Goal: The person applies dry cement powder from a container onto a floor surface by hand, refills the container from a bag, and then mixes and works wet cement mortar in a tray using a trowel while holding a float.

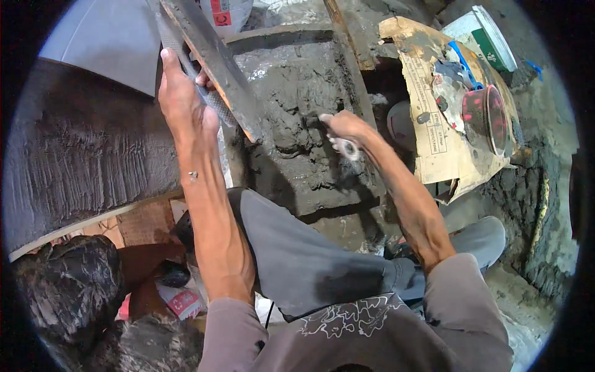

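My left hand (pixel 183 93) is closed around a long, narrow board (pixel 214 59) smeared with grey mortar. The board is tilted on edge, with a dotted grey strip along its near side and a bare brown edge on the other. Over the mortar trough my right hand (pixel 347 133) grips a trowel (pixel 349 149); its pale round handle end shows below my fist, while its blade cannot be made out against the mortar. Wet grey mortar (pixel 288 93) lies lumpy in the shallow trough (pixel 279 33), between my hands and beyond my knees.
A large panel (pixel 87 155) with ridged mortar lies at the left, below a smooth grey sheet (pixel 105 40). At the right, a cardboard piece (pixel 427 146) bears a pink-spotted tub (pixel 486 121); a white and green bucket (pixel 489 40) lies behind. Black plastic bags (pixel 68 288) fill the lower left.
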`<state>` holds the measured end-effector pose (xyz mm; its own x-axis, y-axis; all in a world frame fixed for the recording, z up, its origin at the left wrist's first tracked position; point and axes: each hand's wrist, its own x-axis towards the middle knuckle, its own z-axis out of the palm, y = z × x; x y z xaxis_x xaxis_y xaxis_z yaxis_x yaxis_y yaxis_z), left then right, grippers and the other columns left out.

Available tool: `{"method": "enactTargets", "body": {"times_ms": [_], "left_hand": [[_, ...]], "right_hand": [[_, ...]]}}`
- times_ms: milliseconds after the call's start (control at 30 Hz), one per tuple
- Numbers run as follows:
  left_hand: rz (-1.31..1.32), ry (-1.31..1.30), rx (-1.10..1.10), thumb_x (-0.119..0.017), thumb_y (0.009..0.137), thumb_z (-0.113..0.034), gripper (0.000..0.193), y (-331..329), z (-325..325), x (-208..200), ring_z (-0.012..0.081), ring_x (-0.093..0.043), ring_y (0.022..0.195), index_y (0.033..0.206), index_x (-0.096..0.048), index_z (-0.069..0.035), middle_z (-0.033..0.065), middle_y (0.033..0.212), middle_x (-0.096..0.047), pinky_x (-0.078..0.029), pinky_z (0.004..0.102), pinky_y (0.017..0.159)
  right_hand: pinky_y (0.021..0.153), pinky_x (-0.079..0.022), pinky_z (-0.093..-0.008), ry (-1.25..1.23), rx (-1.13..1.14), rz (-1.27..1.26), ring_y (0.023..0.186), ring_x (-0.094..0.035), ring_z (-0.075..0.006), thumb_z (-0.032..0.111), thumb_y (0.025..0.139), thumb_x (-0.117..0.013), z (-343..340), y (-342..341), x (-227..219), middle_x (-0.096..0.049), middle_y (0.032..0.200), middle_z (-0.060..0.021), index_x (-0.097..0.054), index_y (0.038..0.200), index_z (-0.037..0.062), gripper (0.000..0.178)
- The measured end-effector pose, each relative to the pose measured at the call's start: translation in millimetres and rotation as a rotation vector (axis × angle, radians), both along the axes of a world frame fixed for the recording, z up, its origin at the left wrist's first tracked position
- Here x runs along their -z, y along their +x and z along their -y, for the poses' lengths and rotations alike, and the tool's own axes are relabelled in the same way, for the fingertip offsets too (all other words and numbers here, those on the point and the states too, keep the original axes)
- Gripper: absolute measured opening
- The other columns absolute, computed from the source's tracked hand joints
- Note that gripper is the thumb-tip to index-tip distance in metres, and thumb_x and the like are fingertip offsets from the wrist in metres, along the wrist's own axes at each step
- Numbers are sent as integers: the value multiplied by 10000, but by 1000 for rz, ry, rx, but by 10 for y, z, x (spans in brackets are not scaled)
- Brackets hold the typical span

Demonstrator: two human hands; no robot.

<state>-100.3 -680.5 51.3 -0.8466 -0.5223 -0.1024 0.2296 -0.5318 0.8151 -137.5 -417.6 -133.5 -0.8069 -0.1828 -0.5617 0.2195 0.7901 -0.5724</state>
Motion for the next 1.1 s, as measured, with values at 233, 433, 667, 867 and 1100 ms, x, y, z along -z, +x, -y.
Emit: {"method": "enactTargets", "body": {"times_ms": [233, 433, 667, 867, 1100], "left_hand": [[-27, 46, 1, -416, 996, -330, 361, -89, -45, 69, 117, -387, 605, 1098, -521, -1, 51, 800, -512, -368, 263, 541], [-33, 13, -14, -429, 995, -327, 376, 63, 151, 41, 126, -449, 670, 1129, -529, 10, 66, 907, -571, -385, 262, 576], [-43, 43, 28, -427, 996, -343, 390, 72, -38, -19, 129, -470, 688, 1140, -533, 4, 66, 928, -578, -395, 256, 593], [-48, 11, 13, -416, 998, -363, 404, 276, 37, -96, 115, -461, 672, 1132, -536, -1, 58, 924, -585, -393, 257, 575], [-60, 25, 4, -420, 997, -360, 414, 284, 10, -149, 124, -513, 702, 1142, -533, 12, 70, 956, -606, -403, 254, 558]], "right_hand": [[534, -501, -398, -260, 268, 25, 562, -623, -255, 395, 905, -526, -51, -506, -391, -612, 644, -150, -579, 689, -26, 476], [798, -494, -454, 246, -233, -236, 918, -634, -401, 442, 782, -573, 115, -36, -730, -643, 928, -278, -673, 857, -16, 474], [768, -516, -466, 432, -232, -660, 914, -634, -410, 264, 775, -621, -258, -1200, -95, -650, 967, -243, -641, 935, 4, 306], [786, -520, -482, 612, -403, -747, 931, -640, -384, 88, 817, -517, -447, -1472, 371, -658, 986, -206, -645, 943, 3, 198], [756, -514, -472, 513, -555, -657, 931, -629, -391, 83, 806, -518, -758, -1707, 668, -649, 962, -233, -630, 911, -17, 183]]}}
